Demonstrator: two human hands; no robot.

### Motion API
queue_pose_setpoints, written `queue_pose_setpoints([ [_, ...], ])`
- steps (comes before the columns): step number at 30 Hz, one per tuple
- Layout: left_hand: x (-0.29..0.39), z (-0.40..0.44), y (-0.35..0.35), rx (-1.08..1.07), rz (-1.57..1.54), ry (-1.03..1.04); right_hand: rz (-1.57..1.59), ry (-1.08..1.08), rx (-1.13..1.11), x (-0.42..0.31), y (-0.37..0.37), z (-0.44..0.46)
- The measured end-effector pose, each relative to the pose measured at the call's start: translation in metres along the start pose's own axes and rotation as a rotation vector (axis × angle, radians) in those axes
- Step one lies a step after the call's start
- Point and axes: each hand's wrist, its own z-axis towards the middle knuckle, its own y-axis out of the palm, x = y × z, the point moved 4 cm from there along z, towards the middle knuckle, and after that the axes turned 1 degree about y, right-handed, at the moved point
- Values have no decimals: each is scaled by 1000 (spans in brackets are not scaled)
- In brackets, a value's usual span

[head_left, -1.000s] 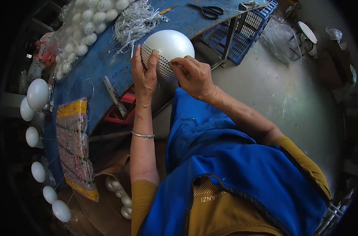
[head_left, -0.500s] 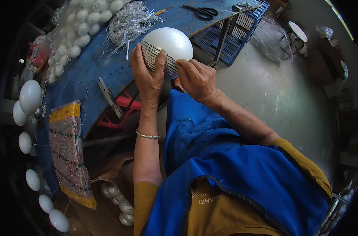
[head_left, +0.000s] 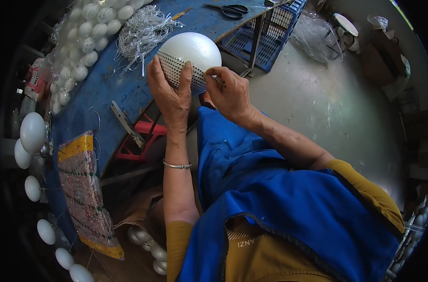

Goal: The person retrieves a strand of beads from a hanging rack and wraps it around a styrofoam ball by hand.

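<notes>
A large pearly white ball (head_left: 195,47) is held above the floor beside the blue table, its lower left part covered with rows of small shiny studs (head_left: 171,67). My left hand (head_left: 171,94) wraps the studded side, thumb pressed on the front and fingers round the left. At the ball's lower right, my right hand (head_left: 229,91) pinches with thumb and forefinger; a short bit of studded strip shows between its fingers. A bundle of silvery strands (head_left: 143,35) lies on the table behind the ball.
Black scissors (head_left: 230,10) lie on the blue table (head_left: 87,108), near a bag of white balls (head_left: 85,30). A blue crate (head_left: 272,35) and a red stool (head_left: 143,136) stand by it. White balls (head_left: 32,132) hang at left; a person (head_left: 34,80) is beyond.
The view has shifted, so the table and its things appear further left. My right hand has drawn slightly away from the ball's surface, and the strip end now shows at its fingers.
</notes>
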Motion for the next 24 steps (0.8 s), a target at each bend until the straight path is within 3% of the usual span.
queue_pose_setpoints([
  [12, -2, 1, 1, -41, 5, 1, 123, 311, -121, 2, -6, 7],
  [24, -4, -1, 1, -83, -42, -107, 192, 370, -227, 9, -10, 16],
])
